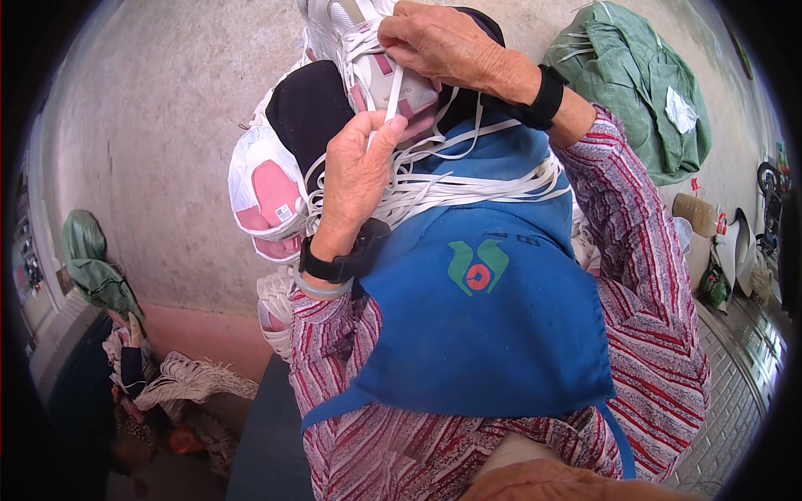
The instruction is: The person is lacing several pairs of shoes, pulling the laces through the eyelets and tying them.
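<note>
A grey, white and pink sneaker [386, 82] rests across my lap, toe pointing toward me. My left hand [357, 171] is closed, thumb and forefinger pinching a flat white shoelace [395, 93] that runs taut up to the shoe's eyelets. Over the lacing, my right hand [443, 46] is bent with its fingertips pressed together on the shoelace; the exact grip is partly hidden. A bundle of loose white laces [484, 188] lies over the blue apron [501, 334], just below the shoe. Another white and pink shoe [269, 192] sits left of my knee.
A stuffed green sack [631, 92] stands on the concrete floor [175, 125] at the far right. Lower left, another person [129, 367] sits near a bundle of pale laces [192, 380] and a dark green bag [92, 250]. A brownish bottle [697, 213] lies at right.
</note>
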A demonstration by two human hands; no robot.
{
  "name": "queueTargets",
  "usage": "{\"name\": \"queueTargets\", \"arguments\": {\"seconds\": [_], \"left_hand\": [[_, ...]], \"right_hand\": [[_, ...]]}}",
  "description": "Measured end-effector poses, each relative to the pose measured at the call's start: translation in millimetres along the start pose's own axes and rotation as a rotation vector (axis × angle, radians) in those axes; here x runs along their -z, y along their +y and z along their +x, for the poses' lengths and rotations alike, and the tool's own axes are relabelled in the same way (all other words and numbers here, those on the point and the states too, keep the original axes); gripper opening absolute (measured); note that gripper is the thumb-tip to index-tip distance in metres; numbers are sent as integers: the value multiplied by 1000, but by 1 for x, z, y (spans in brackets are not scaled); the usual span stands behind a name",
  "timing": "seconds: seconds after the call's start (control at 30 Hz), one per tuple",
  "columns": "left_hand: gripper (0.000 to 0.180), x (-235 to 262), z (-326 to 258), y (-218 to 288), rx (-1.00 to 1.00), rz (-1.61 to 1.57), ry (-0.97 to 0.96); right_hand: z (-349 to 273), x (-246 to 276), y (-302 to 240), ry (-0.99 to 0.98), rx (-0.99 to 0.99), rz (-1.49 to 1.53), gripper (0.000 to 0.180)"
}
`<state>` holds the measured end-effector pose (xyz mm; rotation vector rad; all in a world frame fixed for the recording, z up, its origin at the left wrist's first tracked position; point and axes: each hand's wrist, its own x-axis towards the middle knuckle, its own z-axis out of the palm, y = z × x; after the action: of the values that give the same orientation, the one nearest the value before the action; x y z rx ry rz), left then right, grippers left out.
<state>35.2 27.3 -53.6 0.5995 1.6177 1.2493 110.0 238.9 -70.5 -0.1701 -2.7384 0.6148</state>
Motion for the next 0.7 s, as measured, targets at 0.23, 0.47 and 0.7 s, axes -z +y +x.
{"name": "queueTargets", "arguments": {"seconds": [0.23, 0.47, 0.7], "left_hand": [[22, 17, -9, 17, 88, -538, -120], [23, 21, -26, 19, 102, -190, -212], [30, -22, -30, 26, -98, 55, -350]], "right_hand": [[9, 14, 5, -55, 273, -317, 19], [-20, 12, 4, 43, 91, -137, 16], [-56, 36, -49, -299, -623, 1029, 41]]}}
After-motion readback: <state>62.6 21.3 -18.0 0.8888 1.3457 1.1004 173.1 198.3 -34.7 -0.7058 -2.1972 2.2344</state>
